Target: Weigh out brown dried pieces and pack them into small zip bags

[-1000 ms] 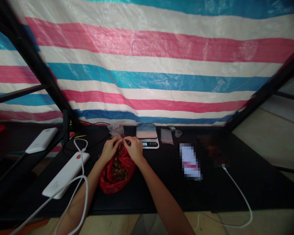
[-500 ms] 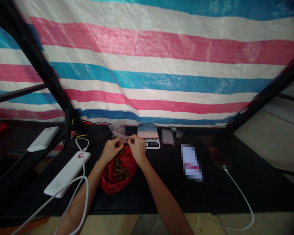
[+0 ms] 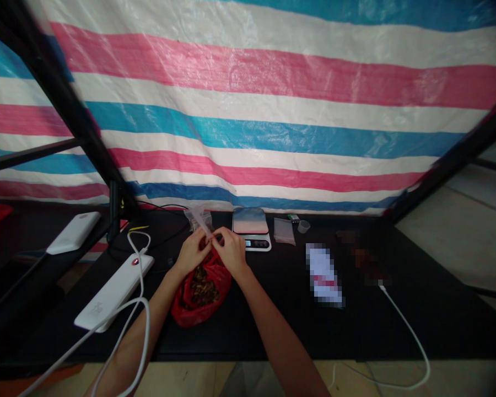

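Both hands, left hand [image 3: 193,252] and right hand [image 3: 230,249], are pinching a small clear bag [image 3: 201,221] over the red bag [image 3: 201,286]. It is looking empty; the scale [image 3: 250,227] is standing bare.

A big striped sheet [image 3: 273,110] hangs at the back like a wall, with pink, white and blue bands (it looks shiny and crinkly). Black bars [image 3: 66,105] lean up on the left, and one more on the right. In front is a wide black table [image 3: 355,325]. The floor [image 3: 458,231] on the right is pale. The light is dim.
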Motion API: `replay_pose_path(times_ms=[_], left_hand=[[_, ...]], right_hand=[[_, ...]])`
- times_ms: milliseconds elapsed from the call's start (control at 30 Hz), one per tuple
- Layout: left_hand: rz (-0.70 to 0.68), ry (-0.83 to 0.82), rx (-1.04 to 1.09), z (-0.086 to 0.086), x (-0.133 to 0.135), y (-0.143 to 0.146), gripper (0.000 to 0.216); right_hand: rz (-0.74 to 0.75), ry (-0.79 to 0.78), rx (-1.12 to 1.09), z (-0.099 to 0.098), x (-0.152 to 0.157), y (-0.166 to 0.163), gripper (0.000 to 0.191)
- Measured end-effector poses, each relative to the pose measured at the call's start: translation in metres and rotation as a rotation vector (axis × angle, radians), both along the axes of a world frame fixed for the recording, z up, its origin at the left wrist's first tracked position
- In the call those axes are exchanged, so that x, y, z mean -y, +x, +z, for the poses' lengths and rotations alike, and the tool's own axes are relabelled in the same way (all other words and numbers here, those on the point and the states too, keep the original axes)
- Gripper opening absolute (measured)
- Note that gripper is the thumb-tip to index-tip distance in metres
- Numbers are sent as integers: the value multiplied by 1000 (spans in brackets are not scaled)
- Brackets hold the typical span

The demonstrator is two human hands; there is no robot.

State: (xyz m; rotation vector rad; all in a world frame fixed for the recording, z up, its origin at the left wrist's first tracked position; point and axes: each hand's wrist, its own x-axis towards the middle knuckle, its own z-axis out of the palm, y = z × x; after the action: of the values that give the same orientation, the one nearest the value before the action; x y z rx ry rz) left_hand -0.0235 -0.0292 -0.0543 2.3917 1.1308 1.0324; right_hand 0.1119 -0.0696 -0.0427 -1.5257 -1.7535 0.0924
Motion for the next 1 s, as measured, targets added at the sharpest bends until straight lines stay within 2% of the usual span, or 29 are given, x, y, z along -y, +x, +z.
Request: replay_pose_path(times_ms=[200, 467, 633, 733, 833, 933, 1000], left_hand=[[9, -42, 16, 6, 6, 2, 12], [56, 54, -82, 8, 7, -1, 16], [88, 132, -157, 4, 5, -4, 13], [137, 195, -89, 0, 4, -3, 20], [212, 279, 1, -2, 5, 0, 22], [203, 355, -1, -2, 8, 2, 6], [142, 393, -46, 0, 11, 2, 17]], right_hand=[[-38, -51, -28, 0, -2, 1, 17], [-54, -62, -49, -1, -2, -1, 14], [-17, -30, -46, -4, -3, -3, 9], [-92, -45, -163, -8, -5, -2, 11], [-138, -83, -385, -14, -10, 0, 15], [-68, -93, -548, -19, -16, 1, 15], [-5, -92, -597, -22, -18, 0, 16]])
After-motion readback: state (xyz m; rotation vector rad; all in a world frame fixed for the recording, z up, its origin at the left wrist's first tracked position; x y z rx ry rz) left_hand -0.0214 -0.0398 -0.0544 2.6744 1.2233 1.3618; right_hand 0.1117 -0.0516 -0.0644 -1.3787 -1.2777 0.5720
